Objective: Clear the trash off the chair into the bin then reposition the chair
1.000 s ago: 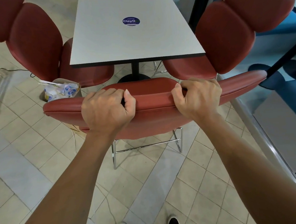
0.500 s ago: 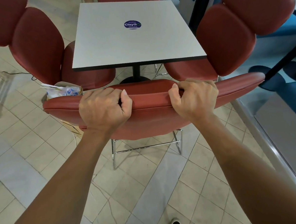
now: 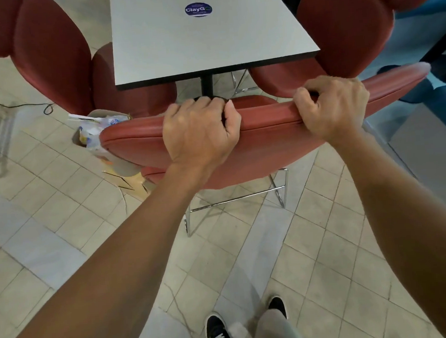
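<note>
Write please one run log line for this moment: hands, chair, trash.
left hand: grips chair backrest top | right hand: grips same edge | trash: in bin left of chair | stage: repositioning chair at table

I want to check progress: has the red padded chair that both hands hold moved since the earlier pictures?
Yes. The red padded chair has gone forward, toward the white square table; its backrest now covers the table's black base.

I am seeing both forearms bare right up to the frame's edge, with no sleeves, watch or rings showing on the left hand (image 3: 199, 133) or the right hand (image 3: 333, 105). I am wearing black sneakers (image 3: 218, 331) with white laces, light grey trousers (image 3: 276, 328), and a dark garment edge at the bottom.
</note>
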### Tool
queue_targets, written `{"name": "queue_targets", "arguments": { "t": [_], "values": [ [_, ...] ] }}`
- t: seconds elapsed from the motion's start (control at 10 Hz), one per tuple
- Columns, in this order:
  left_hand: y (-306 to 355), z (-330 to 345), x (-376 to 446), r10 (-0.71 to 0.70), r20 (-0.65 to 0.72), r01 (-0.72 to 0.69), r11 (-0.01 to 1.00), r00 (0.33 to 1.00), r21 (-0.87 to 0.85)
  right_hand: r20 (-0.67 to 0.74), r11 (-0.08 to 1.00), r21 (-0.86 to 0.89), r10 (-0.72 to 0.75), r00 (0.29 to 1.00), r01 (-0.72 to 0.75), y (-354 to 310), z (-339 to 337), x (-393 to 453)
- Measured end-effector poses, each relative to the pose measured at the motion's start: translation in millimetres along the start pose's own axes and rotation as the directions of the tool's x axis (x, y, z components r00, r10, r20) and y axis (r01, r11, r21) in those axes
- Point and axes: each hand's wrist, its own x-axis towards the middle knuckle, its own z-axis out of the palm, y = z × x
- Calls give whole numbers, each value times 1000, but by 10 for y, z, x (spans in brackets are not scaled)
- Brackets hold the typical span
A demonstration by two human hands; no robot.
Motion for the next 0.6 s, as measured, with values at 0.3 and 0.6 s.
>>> {"name": "queue_targets", "arguments": {
  "t": [0.3,0.6],
  "values": [
    [-97,-181,377,-60,409,131,980,911,-147,365,977,133,110,924,-169,-698,-116,155],
    [-634,106,1089,-137,561,267,951,816,-158,506,985,153,-9,863,-79,-1075,166,710]
  ]
}}
